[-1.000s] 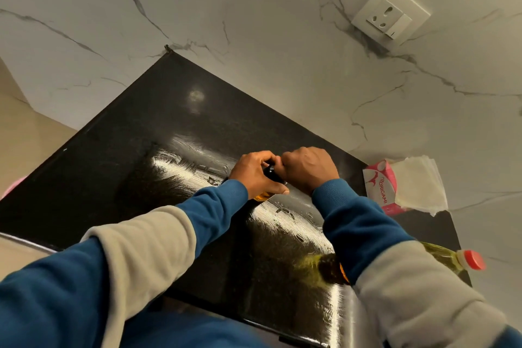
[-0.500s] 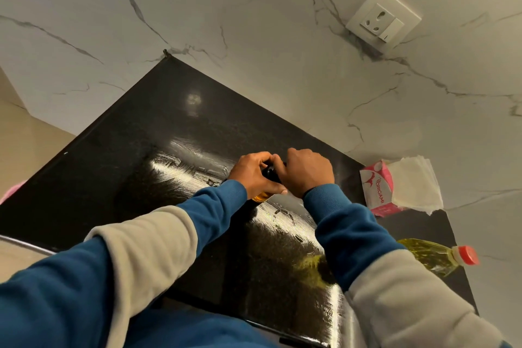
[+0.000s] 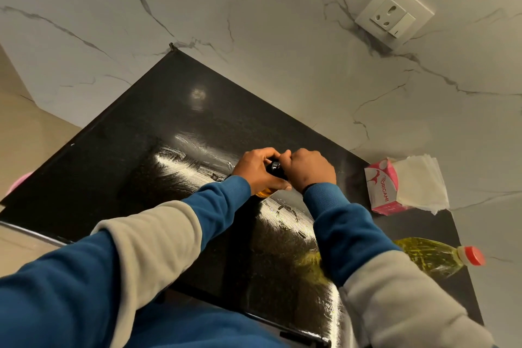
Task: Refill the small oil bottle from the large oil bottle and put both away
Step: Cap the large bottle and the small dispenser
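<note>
The small oil bottle stands on the black counter, mostly hidden by both hands; only a bit of amber body and its black cap show. My left hand grips the bottle's body. My right hand holds the black cap from the right, fingers curled round it. The large oil bottle, yellow oil with a red cap, sits at the right of the counter, partly behind my right sleeve.
A pink tissue pack with white tissues sticking out lies at the counter's back right. A white wall socket is on the marble wall. Smeared streaks shine on the counter near my hands. The counter's front edge runs below my arms.
Both hands stay on the small bottle, the right hand shifting slightly at the cap. The view has tilted a little, so more of the large bottle shows beside my right sleeve.
</note>
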Demonstrator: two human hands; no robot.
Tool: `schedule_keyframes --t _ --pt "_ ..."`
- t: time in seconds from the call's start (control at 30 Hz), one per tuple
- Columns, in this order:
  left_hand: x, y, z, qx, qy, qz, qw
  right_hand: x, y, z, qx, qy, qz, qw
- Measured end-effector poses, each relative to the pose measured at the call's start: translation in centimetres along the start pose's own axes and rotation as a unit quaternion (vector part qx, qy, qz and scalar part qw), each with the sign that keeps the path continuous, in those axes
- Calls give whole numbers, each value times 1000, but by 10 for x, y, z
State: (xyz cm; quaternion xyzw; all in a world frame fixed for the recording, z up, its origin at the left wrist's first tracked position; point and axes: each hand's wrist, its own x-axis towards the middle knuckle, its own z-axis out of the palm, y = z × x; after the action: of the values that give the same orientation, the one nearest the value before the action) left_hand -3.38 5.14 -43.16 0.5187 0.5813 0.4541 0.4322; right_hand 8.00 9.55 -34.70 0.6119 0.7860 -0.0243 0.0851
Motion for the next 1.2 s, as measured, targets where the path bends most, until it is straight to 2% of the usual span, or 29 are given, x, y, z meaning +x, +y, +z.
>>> schedule_keyframes --t 0.1,0.2,0.3,0.43,0.53,0.8,1.2 --pt "0 -1 1 5 7 7 1000 -1 -4 1 97 -44 83 991" --pt "0 -1 0 9 2 8 1000 -4 -7 -4 55 -48 78 994" --pt "-1 0 0 5 -5 2 1000 -5 -8 -14 11 -30 19 999" --pt "-1 -1 0 -6 -3 -6 1000 -7 1 -32 66 -3 -157 985" --pt "-2 1 0 -7 -4 -8 1000 -5 8 -36 2 -17 -210 977" --pt "-3 2 -1 -4 -8 -15 1000 -1 10 -35 8 -17 -206 978" --pt "-6 6 -3 -1 -6 -7 1000 -5 4 -35 28 -27 -142 989"
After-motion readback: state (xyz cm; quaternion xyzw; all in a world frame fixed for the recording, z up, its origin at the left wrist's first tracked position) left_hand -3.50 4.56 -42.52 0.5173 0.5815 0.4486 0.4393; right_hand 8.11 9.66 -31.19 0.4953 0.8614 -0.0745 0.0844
